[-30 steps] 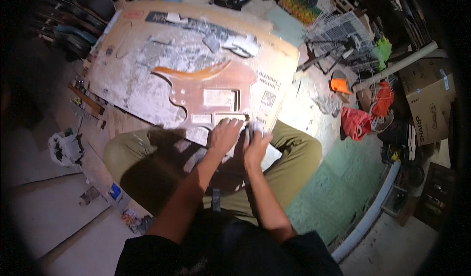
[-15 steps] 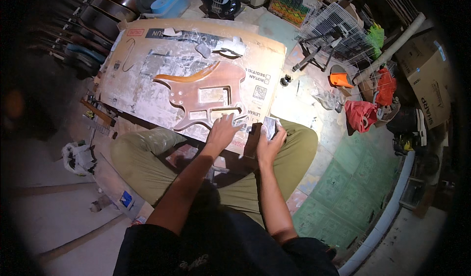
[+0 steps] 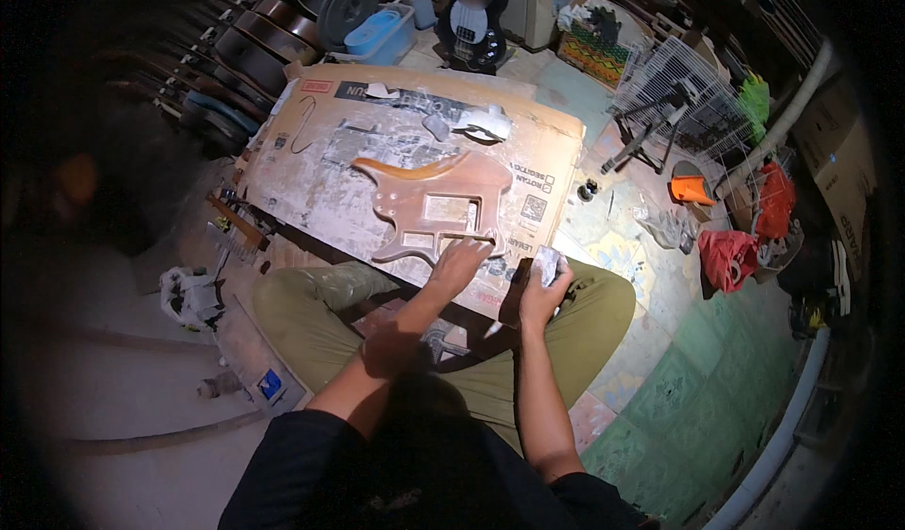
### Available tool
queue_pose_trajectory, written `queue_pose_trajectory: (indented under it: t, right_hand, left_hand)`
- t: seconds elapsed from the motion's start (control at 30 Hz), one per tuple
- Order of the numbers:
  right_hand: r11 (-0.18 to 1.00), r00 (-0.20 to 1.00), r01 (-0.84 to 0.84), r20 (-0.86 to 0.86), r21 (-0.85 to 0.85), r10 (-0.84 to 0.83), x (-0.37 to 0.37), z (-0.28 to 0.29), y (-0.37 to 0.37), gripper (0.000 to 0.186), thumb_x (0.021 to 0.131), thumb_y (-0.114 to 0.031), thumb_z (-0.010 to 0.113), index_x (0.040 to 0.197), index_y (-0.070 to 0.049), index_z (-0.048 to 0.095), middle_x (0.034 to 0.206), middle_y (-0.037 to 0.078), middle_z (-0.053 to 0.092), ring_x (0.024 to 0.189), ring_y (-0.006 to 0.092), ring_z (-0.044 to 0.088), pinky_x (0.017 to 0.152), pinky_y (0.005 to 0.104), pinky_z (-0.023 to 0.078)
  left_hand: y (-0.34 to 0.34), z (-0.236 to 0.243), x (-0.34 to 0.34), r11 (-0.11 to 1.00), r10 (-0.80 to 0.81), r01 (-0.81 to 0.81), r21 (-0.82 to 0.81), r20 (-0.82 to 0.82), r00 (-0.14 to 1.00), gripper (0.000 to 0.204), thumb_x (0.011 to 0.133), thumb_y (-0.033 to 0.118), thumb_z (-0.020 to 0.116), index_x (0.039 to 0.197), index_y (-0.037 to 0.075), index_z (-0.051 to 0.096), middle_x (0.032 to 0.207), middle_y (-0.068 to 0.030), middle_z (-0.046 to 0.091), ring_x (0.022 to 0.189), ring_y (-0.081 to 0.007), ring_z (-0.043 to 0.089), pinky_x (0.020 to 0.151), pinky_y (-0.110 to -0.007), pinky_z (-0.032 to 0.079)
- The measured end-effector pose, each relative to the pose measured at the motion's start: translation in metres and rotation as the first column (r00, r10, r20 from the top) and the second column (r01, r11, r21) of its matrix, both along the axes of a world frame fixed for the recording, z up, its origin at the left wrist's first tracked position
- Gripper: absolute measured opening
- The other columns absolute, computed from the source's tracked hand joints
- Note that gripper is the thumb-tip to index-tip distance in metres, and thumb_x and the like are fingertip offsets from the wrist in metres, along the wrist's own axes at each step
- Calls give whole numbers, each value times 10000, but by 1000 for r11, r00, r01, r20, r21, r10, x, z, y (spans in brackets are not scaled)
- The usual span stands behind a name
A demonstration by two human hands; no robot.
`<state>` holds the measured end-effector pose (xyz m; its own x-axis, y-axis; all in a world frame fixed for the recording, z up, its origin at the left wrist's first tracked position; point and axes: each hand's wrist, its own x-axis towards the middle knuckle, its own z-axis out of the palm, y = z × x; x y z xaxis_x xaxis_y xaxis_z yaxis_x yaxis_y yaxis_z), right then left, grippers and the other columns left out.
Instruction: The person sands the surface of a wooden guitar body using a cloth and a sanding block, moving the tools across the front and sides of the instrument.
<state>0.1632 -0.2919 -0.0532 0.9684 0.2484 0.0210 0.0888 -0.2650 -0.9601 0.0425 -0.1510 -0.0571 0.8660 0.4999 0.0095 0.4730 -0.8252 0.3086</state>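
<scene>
A bare wooden electric guitar body (image 3: 403, 197), pinkish brown with an orange-brown far edge and cut-out cavities, lies flat on a dusty cardboard sheet (image 3: 325, 177). My left hand (image 3: 462, 262) rests on its near edge beside the lower cavity, fingers stretched out over the wood and partly overlapping. Just right of the body, my right hand (image 3: 544, 296) is raised above my knee. Its fingers are closed round a small grey-white piece of sandpaper (image 3: 547, 263), held apart from the guitar body.
On the cardboard's far side lie a grey scrap (image 3: 436, 127) and a white crumpled piece (image 3: 485, 123). A black bass guitar (image 3: 468, 35) stands beyond. To the right are a small tripod (image 3: 650, 134), a wire cage (image 3: 693, 87) and a red bag (image 3: 726, 261).
The whole view has shifted, so everything sits farther right and lower. My left fingers look more drawn together on the guitar body; my right hand still holds the sandpaper.
</scene>
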Motion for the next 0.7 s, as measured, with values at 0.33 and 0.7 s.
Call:
queue_pose_trajectory:
  t: [0.33,0.7]
  right_hand:
    - [999,999,-42,-24,12,42,-6,5,7,467,902,-123,730,1290,39,527,1260,229,566,1187,346,553,1063,421,413]
    - [996,976,-57,-208,72,71,-3,-6,10,502,961,-147,689,1371,34,463,1292,155,564,1171,234,547,1047,363,420]
  left_hand:
    - [66,2,-130,884,-401,437,167,-208,892,297,912,203,553,1181,225,677,1076,-7,681,1157,-235,598,972,-436,454]
    - [89,32,-172,974,222,-219,57,-57,973,706,791,505,730,1295,29,598,1394,-194,562,1345,-356,483,1177,-494,319]
